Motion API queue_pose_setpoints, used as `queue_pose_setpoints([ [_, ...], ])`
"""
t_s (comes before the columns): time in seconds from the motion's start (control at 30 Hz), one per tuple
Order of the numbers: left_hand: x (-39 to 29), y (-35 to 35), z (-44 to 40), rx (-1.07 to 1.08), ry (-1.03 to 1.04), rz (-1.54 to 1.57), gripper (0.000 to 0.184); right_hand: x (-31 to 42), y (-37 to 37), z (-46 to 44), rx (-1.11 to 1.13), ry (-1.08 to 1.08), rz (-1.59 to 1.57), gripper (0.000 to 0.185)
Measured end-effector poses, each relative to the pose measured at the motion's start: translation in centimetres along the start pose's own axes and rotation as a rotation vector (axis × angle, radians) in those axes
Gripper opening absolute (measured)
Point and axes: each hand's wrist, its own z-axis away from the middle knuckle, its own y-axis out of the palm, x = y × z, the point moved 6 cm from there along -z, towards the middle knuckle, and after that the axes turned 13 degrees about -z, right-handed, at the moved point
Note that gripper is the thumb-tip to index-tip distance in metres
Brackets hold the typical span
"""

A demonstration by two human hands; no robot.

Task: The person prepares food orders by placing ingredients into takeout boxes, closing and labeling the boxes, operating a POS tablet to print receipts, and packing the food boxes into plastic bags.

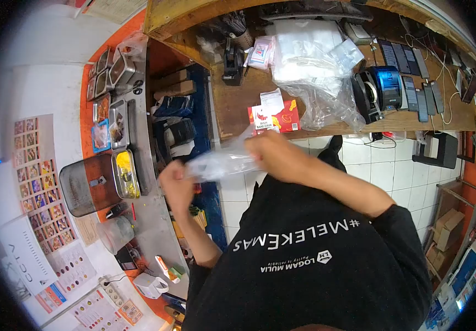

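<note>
A clear plastic bag (224, 164) is stretched between my two hands in front of my black shirt. My left hand (176, 181) is closed on the bag's left end. At its other end, my right hand (274, 154) grips the plastic, with the fingers slightly blurred. Just beyond my right hand, a red and yellow box (288, 117) lies at the near edge of the wooden table (229, 113). A white paper slip (271, 102) rests on the box. The bag looks thin, and I cannot make out anything inside it.
On the table are a stack of clear plastic bags (307, 52), a blue and black printer (388, 87), a tape dispenser (233, 63) and several phones (409, 59). The steel counter (155, 220) at left carries metal trays (119, 124) and a yellow-filled tray (126, 174).
</note>
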Motion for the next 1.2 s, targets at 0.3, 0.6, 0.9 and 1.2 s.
queue_pose_setpoints([
  [0.3, 4.8, -3.1, 3.4, -0.208, 0.146, -0.435, 0.068, 1.0, -5.4, -1.2, -0.176, 0.013, 0.241, 0.012],
  [0.6, -2.3, 3.7, 0.5, 0.087, 0.093, 0.068, 0.078, 3.2, 3.7, -5.6, -0.116, -0.183, 0.392, 0.018],
  [0.9, -0.3, -1.6, 3.9, 0.096, -0.045, 0.278, 0.066, -8.8, 11.1, -3.4, 0.442, 0.023, 0.442, 0.036],
  [1.2, -1.4, 2.0, 5.3, 0.238, -0.109, 0.599, 0.043, -8.4, 13.7, -4.0, 0.564, -0.006, 0.094, 0.047],
])
